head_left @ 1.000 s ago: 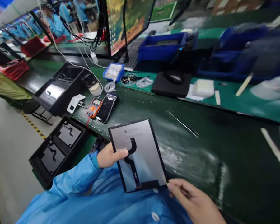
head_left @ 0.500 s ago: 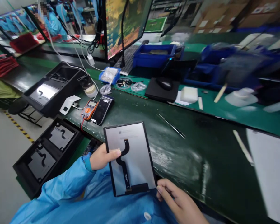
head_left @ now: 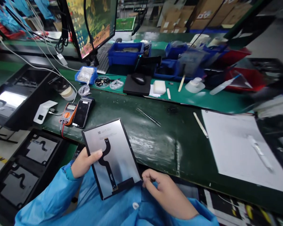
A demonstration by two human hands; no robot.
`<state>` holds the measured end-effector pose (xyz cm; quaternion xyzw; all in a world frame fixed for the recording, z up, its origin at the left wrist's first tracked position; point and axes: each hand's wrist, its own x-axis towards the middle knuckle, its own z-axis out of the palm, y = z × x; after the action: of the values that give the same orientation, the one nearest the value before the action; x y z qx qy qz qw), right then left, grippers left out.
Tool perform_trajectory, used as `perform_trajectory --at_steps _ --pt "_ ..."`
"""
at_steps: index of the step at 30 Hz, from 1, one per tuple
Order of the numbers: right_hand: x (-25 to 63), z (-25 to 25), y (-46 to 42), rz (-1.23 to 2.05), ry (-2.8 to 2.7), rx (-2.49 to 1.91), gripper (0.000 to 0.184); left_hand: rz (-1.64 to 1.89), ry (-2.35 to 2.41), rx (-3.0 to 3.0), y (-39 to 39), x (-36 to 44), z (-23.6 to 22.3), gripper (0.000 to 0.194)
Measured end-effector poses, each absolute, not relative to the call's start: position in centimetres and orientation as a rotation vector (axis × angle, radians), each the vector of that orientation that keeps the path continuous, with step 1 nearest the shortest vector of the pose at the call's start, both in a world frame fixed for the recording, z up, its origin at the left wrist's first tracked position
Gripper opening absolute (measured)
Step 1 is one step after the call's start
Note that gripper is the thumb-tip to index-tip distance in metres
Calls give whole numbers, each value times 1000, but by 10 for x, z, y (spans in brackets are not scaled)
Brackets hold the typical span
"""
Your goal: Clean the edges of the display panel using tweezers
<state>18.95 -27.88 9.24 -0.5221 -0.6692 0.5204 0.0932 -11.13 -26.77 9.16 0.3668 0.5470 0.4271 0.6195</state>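
A tablet screen (head_left: 119, 147) is held tilted above my lap, its silvery back facing me. A black ribbon cable winds down that back to a dark strip along the lower edge. My left hand (head_left: 86, 160) is closed on the screen's left edge, thumb across the back beside the cable, the other fingers hidden behind. At the lower right corner, my right hand (head_left: 161, 188) pinches with thumb and forefinger; the exact contact is partly hidden. On the bench beyond lie metal tweezers (head_left: 149, 117), apart from both hands.
Left of me, a black tray (head_left: 54, 157) carries more screens. An orange multimeter (head_left: 68, 114) and a phone-like device (head_left: 82, 113) lie near the bench's left edge. White paper (head_left: 226, 141) covers the right side. Behind stand a monitor (head_left: 96, 25), a mouse (head_left: 139, 78) and blue bins (head_left: 124, 58).
The view has swung to the right, so the bench appears shifted left and more white paper shows. The screen looks slightly more tilted; both hands keep their places on it.
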Motion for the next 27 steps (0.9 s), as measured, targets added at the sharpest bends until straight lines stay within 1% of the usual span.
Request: perform_trajectory --at_steps 6,13,21,24,27 --pt "185 91 -279 1349 -2098 -1636 11 922 1296 902 -268 -107 98 57" --pt "182 93 -280 1220 -2162 -1622 15 939 1373 840 -270 -106 95 54" --pt "183 95 -278 1244 -2087 -1608 16 1007 1447 667 -267 -94 106 58" --pt "186 96 -279 1319 -1986 -1571 20 1034 1442 589 -265 -92 111 55" --pt "187 96 -279 1456 -1770 -1503 25 1016 1476 515 -262 -91 114 54"
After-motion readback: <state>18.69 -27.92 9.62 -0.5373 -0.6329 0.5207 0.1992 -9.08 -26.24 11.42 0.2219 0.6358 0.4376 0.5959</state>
